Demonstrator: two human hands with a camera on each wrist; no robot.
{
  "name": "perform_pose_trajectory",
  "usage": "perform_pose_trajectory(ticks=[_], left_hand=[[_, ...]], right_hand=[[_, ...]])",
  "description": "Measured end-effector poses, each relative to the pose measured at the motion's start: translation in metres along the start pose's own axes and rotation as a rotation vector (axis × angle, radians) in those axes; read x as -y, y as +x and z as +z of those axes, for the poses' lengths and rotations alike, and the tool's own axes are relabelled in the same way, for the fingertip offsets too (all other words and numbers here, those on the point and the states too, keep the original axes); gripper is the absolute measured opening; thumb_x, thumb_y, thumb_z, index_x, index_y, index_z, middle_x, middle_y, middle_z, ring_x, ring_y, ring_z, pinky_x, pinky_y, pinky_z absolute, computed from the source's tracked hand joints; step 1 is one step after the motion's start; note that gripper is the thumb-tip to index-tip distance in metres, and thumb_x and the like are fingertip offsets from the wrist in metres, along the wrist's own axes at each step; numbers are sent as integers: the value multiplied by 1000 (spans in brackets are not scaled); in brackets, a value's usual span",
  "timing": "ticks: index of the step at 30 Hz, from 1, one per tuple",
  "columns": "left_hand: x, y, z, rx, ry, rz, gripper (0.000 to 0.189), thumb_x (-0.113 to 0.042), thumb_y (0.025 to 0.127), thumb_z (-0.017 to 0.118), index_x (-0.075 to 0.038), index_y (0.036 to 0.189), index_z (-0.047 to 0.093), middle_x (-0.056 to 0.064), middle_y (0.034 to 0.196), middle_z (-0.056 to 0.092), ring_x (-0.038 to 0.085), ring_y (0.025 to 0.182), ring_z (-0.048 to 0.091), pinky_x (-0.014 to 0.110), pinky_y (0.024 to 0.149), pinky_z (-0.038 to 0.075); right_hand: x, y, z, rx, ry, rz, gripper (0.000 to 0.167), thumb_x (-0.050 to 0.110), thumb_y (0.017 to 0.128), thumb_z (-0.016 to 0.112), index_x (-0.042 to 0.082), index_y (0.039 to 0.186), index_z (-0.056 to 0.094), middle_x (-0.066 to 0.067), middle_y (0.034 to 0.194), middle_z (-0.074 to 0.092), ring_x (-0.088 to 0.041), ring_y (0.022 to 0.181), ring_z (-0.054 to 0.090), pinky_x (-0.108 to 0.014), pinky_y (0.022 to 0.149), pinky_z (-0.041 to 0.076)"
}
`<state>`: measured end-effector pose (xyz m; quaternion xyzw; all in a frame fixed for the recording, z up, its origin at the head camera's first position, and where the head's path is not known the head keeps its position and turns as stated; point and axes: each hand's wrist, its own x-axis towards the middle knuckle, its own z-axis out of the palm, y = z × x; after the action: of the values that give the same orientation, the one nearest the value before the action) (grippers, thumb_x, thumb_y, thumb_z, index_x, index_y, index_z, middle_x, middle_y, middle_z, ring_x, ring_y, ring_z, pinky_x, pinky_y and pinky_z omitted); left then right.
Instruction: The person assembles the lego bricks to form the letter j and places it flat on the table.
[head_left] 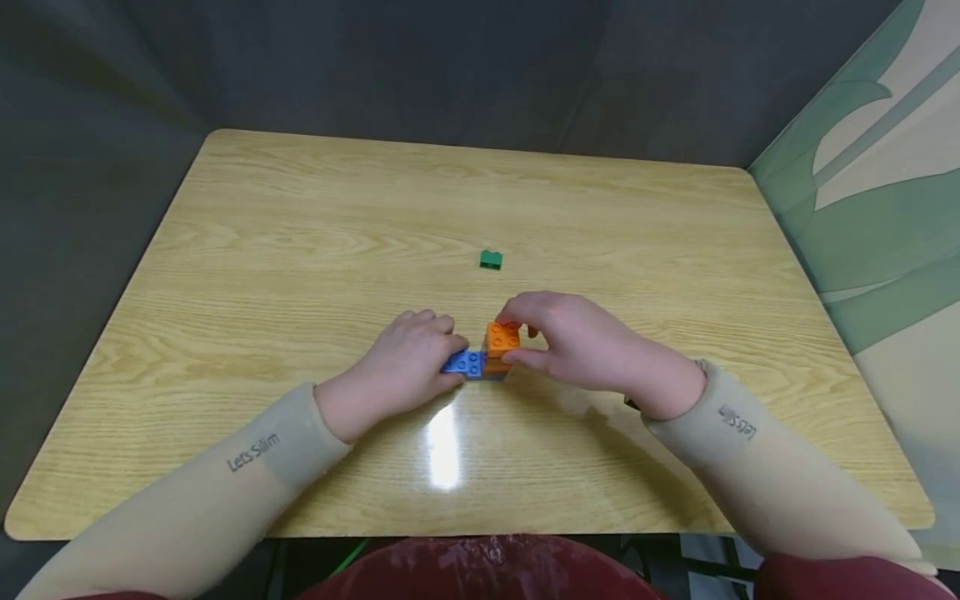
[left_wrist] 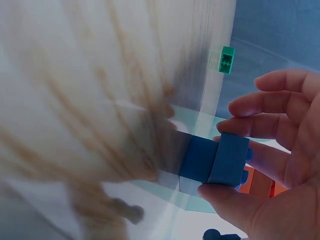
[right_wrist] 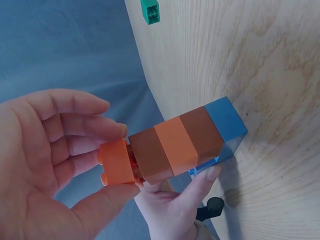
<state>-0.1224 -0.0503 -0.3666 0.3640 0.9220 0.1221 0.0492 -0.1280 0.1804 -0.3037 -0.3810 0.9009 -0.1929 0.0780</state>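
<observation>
Blue bricks (head_left: 463, 363) lie on the table at one end of a short tower. My left hand (head_left: 412, 358) pinches them between thumb and fingers; the left wrist view shows a blue brick (left_wrist: 230, 160) between the tips. From the blue base (right_wrist: 226, 120), the tower rises through a brown brick (right_wrist: 201, 132), an orange brick (right_wrist: 176, 143) and another brown brick (right_wrist: 151, 156). At its top, my right hand (head_left: 577, 342) pinches a second orange brick (right_wrist: 117, 162) by its sides. Studs show in a narrow gap beneath that brick.
A single green brick (head_left: 491, 260) lies farther back on the wooden table (head_left: 337, 208), beyond both hands. Dark cloth (head_left: 450, 75) hangs behind the table, and a patterned panel (head_left: 885, 233) stands along the right side.
</observation>
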Motion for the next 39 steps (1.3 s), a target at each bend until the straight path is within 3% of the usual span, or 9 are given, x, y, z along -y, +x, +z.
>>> perform_pose_trajectory(ticks=[13, 28, 39], left_hand=[[-1, 1, 0, 5, 0, -2, 40, -36, 86, 77, -10, 116, 72, 1, 100, 62, 17, 85, 51, 37, 76, 42], [-1, 1, -4, 12, 6, -12, 40, -35, 86, 78, -10, 116, 72, 2, 103, 63, 19, 87, 52, 38, 78, 42], [1, 1, -4, 48, -39, -23, 43, -37, 85, 78, -10, 118, 72, -1, 94, 59, 17, 81, 49, 35, 75, 40]], right_hand=[[4, -1, 5, -8, -86, -6, 26, 18, 83, 82, 11, 102, 67, 4, 95, 64, -13, 73, 54, -27, 65, 47], [3, -1, 9, -48, -12, 26, 26, 18, 85, 80, 11, 104, 65, 4, 95, 62, -14, 67, 51, -28, 58, 45], [0, -3, 10, -34, 17, 48, 28, 17, 83, 82, 12, 104, 65, 5, 99, 63, -15, 78, 57, -28, 68, 48]])
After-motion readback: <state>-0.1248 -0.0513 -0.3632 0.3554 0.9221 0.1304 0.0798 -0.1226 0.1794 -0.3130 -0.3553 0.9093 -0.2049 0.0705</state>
